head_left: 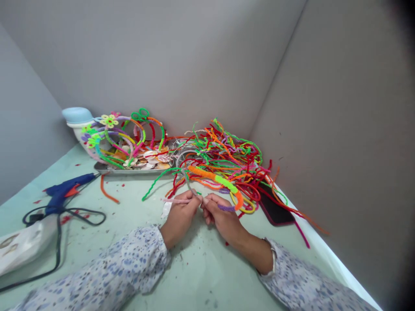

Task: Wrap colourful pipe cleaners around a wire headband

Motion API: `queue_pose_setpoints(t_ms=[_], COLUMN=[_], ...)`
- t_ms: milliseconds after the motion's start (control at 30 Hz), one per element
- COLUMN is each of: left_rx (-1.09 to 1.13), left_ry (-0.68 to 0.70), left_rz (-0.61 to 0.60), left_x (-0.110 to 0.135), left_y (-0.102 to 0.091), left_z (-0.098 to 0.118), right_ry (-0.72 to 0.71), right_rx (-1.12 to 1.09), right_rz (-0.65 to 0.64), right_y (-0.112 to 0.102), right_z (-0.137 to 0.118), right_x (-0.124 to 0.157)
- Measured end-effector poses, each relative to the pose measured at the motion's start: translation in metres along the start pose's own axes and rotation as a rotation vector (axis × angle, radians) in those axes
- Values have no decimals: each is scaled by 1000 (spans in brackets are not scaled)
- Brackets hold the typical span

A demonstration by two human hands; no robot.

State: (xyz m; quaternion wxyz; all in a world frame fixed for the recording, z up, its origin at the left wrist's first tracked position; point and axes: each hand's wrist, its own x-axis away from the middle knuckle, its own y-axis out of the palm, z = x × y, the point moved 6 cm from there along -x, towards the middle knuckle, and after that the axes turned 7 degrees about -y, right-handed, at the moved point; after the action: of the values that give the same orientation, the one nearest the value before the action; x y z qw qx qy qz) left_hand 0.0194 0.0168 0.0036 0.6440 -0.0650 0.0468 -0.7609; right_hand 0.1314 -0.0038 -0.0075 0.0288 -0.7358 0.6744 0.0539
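Observation:
Both hands meet at the middle of the table, fingertips nearly touching. My left hand (pixel 180 217) is closed in a pinch, with a pale pink pipe cleaner (pixel 175 201) sticking out to its left. My right hand (pixel 223 219) is closed too, at the purple end of a curved headband (pixel 226 184). Orange, yellow-green and purple fuzzy pipe cleaner covers much of this band. A thin grey stretch (pixel 186 179) runs down to my left fingers and seems to be the band's bare end. The exact fingertip contact is hidden.
Behind the hands lies a tangled heap of coloured pipe cleaners (pixel 223 149), partly over a dark phone (pixel 275 207). A metal tray (pixel 136 172) holds shells and finished headbands (pixel 142 125). At left are a blue glue gun (pixel 65 190), its cord, a plastic bag (pixel 26 244) and a blue-lidded container (pixel 78 116).

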Motion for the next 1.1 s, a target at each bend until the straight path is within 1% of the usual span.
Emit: queue_pose_setpoints(t_ms=[233,367,467,567,733,800,900,1033,1100], left_rx=[14,-2,-14,-4,10,-1,2,-8,-31], left_ry=[-38,-35,-32,-35,-84,-82,-53,-48,-49], left_rz=[30,48,61,64,50,53,49,47,56], left_x=[-2,-1,0,-1,-1,0,1,-1,-2], left_y=[-1,-2,-2,-2,-1,0,1,1,0], left_z=[-6,-3,-2,-3,-7,-7,-5,-6,-7], right_ry=[1,-21,-72,-135,-167,-178,-168,-94,-86], right_rx=[110,163,196,252,349,364,365,320,312], right_rz=[36,43,49,59,58,50,46,45,54], right_y=[1,2,2,0,-5,-6,-8,-8,-7], right_z=[-1,-10,-13,-10,2,4,7,12,10], right_x=[4,6,6,6,5,4,3,2,2])
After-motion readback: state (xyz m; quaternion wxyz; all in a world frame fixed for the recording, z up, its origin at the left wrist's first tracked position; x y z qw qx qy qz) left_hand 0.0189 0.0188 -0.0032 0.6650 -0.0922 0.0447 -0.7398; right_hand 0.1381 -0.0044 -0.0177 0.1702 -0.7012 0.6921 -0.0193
